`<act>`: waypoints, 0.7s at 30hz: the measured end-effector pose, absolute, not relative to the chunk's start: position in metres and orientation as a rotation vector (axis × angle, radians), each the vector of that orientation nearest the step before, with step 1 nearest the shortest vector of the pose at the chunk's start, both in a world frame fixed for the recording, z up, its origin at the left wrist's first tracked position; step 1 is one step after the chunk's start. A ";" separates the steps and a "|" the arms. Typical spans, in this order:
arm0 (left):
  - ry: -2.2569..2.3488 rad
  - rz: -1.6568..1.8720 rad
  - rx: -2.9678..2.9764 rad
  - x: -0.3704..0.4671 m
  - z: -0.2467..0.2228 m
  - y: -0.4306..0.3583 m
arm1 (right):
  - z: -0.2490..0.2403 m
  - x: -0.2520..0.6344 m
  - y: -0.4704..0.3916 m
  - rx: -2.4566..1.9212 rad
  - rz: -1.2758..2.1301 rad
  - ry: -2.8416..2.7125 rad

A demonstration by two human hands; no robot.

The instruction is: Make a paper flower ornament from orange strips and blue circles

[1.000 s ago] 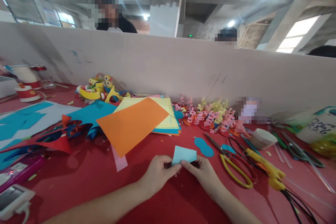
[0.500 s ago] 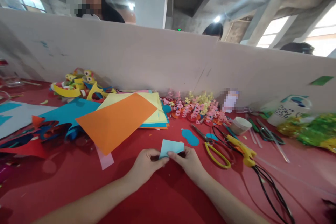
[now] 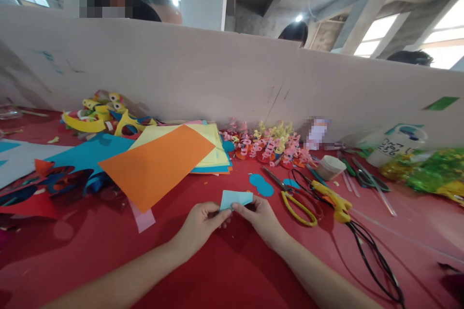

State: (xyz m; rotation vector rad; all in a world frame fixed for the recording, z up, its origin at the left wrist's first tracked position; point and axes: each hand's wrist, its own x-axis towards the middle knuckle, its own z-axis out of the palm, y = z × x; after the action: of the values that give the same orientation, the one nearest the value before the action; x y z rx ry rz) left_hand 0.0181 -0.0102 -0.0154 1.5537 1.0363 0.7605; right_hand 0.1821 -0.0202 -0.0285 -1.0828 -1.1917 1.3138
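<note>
A small light blue paper (image 3: 235,198) is held up between both hands over the red table. My left hand (image 3: 203,226) pinches its left lower edge with thumb and fingers. On the other side my right hand (image 3: 261,216) grips the right part, thumb in front near the lower middle and fingers behind. Beyond the paper lie blue paper circles (image 3: 261,186), two of them overlapping. Yellow-handled scissors (image 3: 297,208) rest to the right, and a large orange sheet (image 3: 157,166) tops a stack of coloured paper at the left.
A yellow glue gun (image 3: 335,202) with a black cable lies right of the scissors on the red table (image 3: 217,275). Pink and yellow curled paper pieces (image 3: 270,145) stand by the white partition (image 3: 203,72). A small cup (image 3: 330,166) is behind the glue gun. People show beyond the partition.
The camera view has shifted slightly. The light blue paper is tilted a little differently between my hands, and more of my left fingers shows beneath it.
</note>
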 end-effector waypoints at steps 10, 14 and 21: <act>1.076 0.778 1.593 0.017 -0.016 -0.011 | -0.030 0.181 -0.021 -1.150 1.278 -1.166; 1.086 0.760 1.577 0.018 -0.013 -0.012 | -0.031 0.181 -0.022 -1.171 1.249 -1.193; 1.046 0.778 1.562 0.018 -0.012 -0.012 | -0.028 0.182 -0.021 -1.126 1.288 -1.204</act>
State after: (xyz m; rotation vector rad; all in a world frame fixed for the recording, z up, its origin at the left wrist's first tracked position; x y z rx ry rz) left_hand 0.0183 -0.0119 -0.0116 1.5618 1.0464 0.7777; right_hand 0.1820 -0.0211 -0.0284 -1.1259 -1.2038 1.2880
